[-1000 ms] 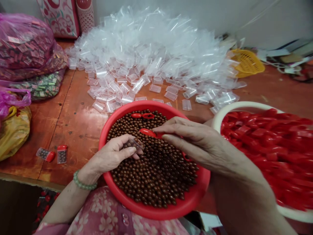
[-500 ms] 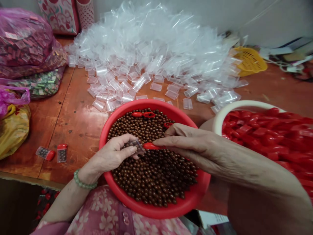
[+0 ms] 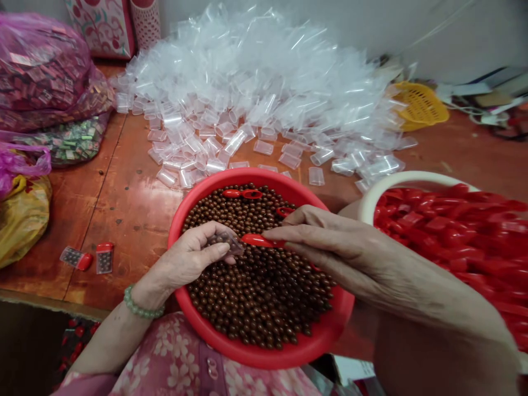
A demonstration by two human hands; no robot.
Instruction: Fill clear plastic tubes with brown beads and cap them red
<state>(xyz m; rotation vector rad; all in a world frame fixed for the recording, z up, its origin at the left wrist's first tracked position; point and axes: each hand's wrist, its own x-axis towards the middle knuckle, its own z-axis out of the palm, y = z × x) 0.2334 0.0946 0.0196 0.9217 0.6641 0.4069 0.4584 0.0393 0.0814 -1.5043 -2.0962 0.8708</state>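
My left hand (image 3: pixel 202 247) is closed around a small clear plastic container (image 3: pixel 226 242) with brown balls inside, tilted over the bowl. Close to its right end, a red plastic cap (image 3: pixel 258 240) is pinched in the fingers of my right hand (image 3: pixel 325 242). Whether cap and container touch is hard to tell. Beneath both hands sits a red bowl (image 3: pixel 264 360) full of small brown balls (image 3: pixel 256 308). Two more red plastic pieces lie on the balls: a cap (image 3: pixel 242 193) near the far rim and another piece (image 3: pixel 284 211) partly behind my right hand.
Clear empty containers (image 3: pixel 264 82) are heaped at the back. A white tub (image 3: pixel 367 212) of red caps (image 3: pixel 445 231) stands right. Two filled, capped containers (image 3: pixel 104 257) lie left, near plastic bags (image 3: pixel 41 77) of small packets. A yellow basket (image 3: pixel 423 104) rests back right.
My right hand has lifted slightly with the red cap, now a little higher and tilted. The container in my left hand has turned slightly; the bowl stays in place.
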